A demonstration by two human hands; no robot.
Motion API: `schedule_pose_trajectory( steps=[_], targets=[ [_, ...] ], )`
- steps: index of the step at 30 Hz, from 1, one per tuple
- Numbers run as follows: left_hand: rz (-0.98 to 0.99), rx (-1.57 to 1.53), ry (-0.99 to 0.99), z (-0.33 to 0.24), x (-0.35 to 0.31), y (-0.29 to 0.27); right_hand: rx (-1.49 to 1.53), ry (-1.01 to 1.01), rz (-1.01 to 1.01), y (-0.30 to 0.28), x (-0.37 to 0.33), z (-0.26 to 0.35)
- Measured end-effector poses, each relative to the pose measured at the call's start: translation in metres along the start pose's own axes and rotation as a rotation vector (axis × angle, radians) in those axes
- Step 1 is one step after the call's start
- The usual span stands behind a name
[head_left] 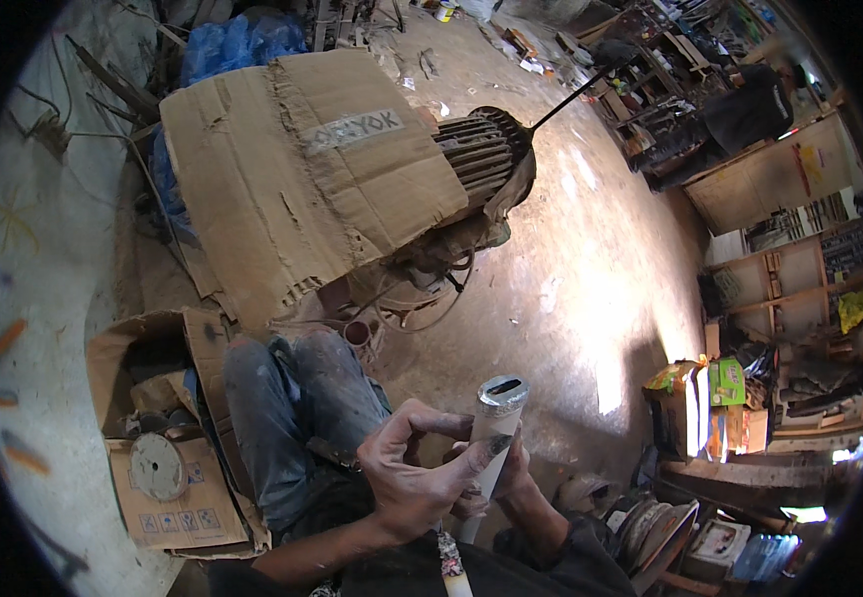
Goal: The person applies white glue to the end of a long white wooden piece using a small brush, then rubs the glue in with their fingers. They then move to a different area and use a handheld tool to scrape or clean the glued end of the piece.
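Note:
A pale tube [489,426] stands tilted between my hands, its upper end rimmed in grey with a dark slot in it. My left hand [422,463] closes on it from the left, with the thumb lying across its front and a finger bent near its upper part. Behind and to the right, my right hand [517,468] grips the same tube; most of its fingers are hidden by the tube and the left hand. Below the hands, a whitish rod [455,579] with a mottled, colourful upper part points upward; whether a hand holds it I cannot tell.
An open cardboard box [178,527] with a round pale disc [159,467] stands left of my jeans-clad legs [272,428]. Ahead, a cardboard sheet [252,189] covers a machine with a finned motor [481,154]. Cluttered shelves [795,264] and boxes [680,403] line the right.

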State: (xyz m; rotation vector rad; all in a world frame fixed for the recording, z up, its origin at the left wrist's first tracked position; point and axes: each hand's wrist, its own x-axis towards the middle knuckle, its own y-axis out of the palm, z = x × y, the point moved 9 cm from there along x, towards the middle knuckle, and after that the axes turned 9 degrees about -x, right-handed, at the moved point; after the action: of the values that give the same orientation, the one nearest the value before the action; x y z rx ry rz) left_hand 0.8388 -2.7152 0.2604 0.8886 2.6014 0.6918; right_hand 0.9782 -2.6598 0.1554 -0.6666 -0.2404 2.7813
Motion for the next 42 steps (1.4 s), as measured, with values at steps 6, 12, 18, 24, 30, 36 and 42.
schedule_pose_trajectory(
  steps=[6, 12, 18, 24, 30, 36, 42],
  targets=[
    [0.030, 0.027, 0.053, 0.010, -0.004, -0.011, 0.798, -0.113, 0.079, -0.004, 0.007, 0.019],
    [0.124, 0.006, 0.203, 0.017, -0.019, -0.019, 0.156, -0.123, 0.099, -0.022, 0.018, 0.040],
    [0.241, 0.068, 0.305, 0.012, -0.026, -0.017, -0.066, -0.539, -0.077, -0.031, 0.023, 0.073],
    [0.290, 0.138, 0.366, 0.008, -0.030, -0.015, -0.197, -0.864, -0.283, -0.027, 0.021, 0.071],
    [0.336, 0.190, 0.413, 0.003, -0.030, -0.012, -0.199, -0.966, -0.415, -0.024, 0.017, 0.065],
    [0.370, 0.214, 0.397, 0.006, -0.029, -0.011, -0.180, -0.925, -0.423, -0.025, 0.017, 0.061],
    [0.347, 0.203, 0.408, 0.007, -0.028, -0.012, -0.151, -0.864, -0.369, -0.021, 0.016, 0.058]
  ],
)
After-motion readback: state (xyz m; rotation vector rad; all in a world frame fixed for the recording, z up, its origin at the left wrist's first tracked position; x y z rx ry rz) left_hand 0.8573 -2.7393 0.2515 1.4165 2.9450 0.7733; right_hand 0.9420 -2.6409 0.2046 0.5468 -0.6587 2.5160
